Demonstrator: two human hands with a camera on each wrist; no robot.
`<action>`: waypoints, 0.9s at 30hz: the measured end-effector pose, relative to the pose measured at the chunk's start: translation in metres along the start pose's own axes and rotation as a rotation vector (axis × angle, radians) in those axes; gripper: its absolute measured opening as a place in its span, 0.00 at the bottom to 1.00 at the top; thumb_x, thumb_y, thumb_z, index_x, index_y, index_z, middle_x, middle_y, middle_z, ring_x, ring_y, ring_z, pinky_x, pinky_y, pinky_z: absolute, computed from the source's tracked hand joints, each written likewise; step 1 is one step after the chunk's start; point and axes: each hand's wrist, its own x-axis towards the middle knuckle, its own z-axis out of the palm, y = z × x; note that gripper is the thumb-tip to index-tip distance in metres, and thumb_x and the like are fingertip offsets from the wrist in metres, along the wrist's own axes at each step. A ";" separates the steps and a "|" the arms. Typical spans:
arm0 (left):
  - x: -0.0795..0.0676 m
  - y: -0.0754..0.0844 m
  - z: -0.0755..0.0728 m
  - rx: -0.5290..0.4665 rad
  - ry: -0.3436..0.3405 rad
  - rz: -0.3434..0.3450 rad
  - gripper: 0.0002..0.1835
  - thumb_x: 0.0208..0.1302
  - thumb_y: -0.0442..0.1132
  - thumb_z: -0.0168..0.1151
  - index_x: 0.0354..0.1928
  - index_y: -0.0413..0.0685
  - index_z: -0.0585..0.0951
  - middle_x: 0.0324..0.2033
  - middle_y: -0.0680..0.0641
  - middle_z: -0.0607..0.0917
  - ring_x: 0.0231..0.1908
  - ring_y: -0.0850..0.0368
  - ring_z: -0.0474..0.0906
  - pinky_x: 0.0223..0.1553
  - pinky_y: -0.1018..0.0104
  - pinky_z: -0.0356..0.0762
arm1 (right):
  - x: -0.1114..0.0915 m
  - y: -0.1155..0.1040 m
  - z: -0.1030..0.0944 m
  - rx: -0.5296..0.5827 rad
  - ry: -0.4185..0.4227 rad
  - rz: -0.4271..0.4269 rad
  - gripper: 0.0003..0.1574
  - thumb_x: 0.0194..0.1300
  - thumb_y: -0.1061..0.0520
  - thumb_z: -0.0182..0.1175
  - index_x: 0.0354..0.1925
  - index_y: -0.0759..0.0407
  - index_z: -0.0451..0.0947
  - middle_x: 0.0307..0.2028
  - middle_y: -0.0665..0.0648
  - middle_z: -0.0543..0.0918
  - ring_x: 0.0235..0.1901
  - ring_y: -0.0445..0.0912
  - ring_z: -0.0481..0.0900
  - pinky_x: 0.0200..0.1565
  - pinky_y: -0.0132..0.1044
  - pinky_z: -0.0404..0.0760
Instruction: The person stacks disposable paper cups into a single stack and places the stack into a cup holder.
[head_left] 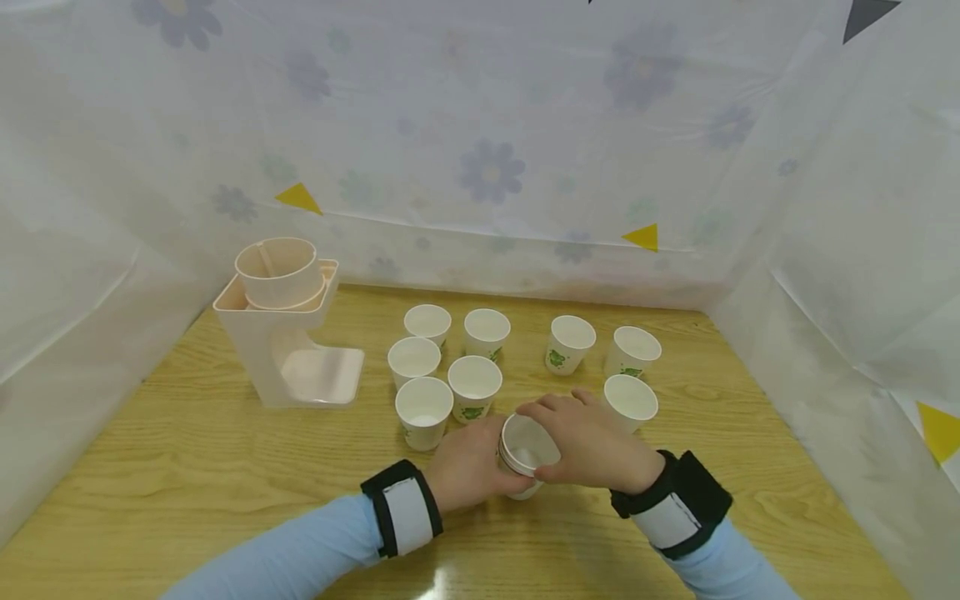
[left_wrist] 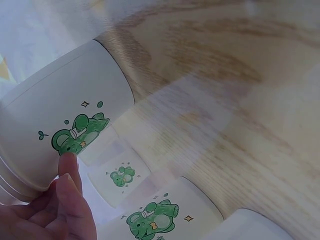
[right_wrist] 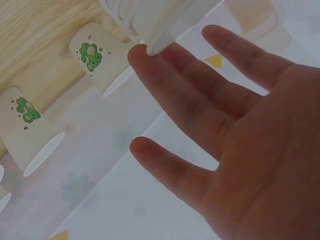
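Note:
My left hand (head_left: pixel 472 467) grips a stack of nested white paper cups (head_left: pixel 528 446) by its side, low over the front of the table. In the left wrist view its fingers press against the cup wall (left_wrist: pixel 65 95), beside a printed green bear. My right hand (head_left: pixel 592 442) reaches over the stack from the right and holds the top cup at its rim, thumb at the near side and fingers at the far side. In the right wrist view two fingertips (right_wrist: pixel 137 52) meet the rim, while other fingers spread apart.
Several upright paper cups (head_left: pixel 475 379) stand close together behind and left of the stack. Three more cups (head_left: pixel 572 333) stand at the back right, one near the right hand. A cream dispenser-like stand (head_left: pixel 262 350) with a round top is at left. White patterned sheets (head_left: pixel 487 100) enclose the wooden table (head_left: pixel 225 492).

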 end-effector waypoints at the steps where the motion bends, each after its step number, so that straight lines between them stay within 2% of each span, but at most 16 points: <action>1: 0.000 0.000 0.000 0.002 0.000 0.000 0.34 0.43 0.59 0.69 0.51 0.47 0.76 0.43 0.49 0.84 0.40 0.58 0.80 0.39 0.60 0.80 | 0.000 0.000 0.000 0.003 0.001 0.002 0.40 0.40 0.46 0.71 0.53 0.59 0.76 0.47 0.60 0.82 0.48 0.54 0.78 0.54 0.62 0.70; 8: 0.001 -0.001 0.001 0.016 0.005 0.004 0.35 0.43 0.61 0.68 0.51 0.46 0.76 0.43 0.49 0.84 0.40 0.58 0.80 0.38 0.61 0.81 | -0.001 0.000 0.001 -0.017 0.013 0.007 0.40 0.41 0.45 0.71 0.53 0.60 0.76 0.46 0.60 0.83 0.47 0.53 0.78 0.54 0.61 0.71; 12: 0.001 0.000 0.001 0.018 0.003 0.009 0.35 0.44 0.60 0.68 0.51 0.46 0.76 0.42 0.49 0.84 0.39 0.58 0.80 0.38 0.61 0.81 | 0.001 -0.001 0.001 -0.010 -0.013 0.042 0.43 0.41 0.44 0.71 0.54 0.61 0.75 0.47 0.60 0.83 0.46 0.53 0.78 0.53 0.58 0.72; 16: 0.001 0.001 0.000 0.016 0.009 0.016 0.33 0.44 0.60 0.67 0.49 0.47 0.76 0.41 0.50 0.85 0.38 0.59 0.80 0.37 0.62 0.80 | 0.002 -0.001 0.002 0.032 -0.041 0.084 0.43 0.41 0.45 0.71 0.55 0.62 0.75 0.46 0.61 0.82 0.43 0.54 0.79 0.47 0.54 0.77; 20: 0.001 0.001 0.000 0.010 0.013 0.018 0.33 0.45 0.60 0.67 0.49 0.47 0.77 0.41 0.50 0.85 0.38 0.59 0.80 0.37 0.62 0.80 | 0.002 -0.001 0.004 0.064 -0.042 0.089 0.43 0.41 0.46 0.72 0.55 0.62 0.75 0.45 0.60 0.81 0.40 0.54 0.79 0.40 0.51 0.81; 27: 0.000 0.000 0.001 0.010 0.010 0.014 0.34 0.45 0.62 0.66 0.49 0.47 0.77 0.41 0.50 0.85 0.38 0.59 0.80 0.37 0.62 0.81 | -0.001 0.000 0.005 0.076 -0.021 0.071 0.42 0.41 0.46 0.72 0.54 0.63 0.75 0.44 0.60 0.81 0.39 0.53 0.79 0.39 0.50 0.81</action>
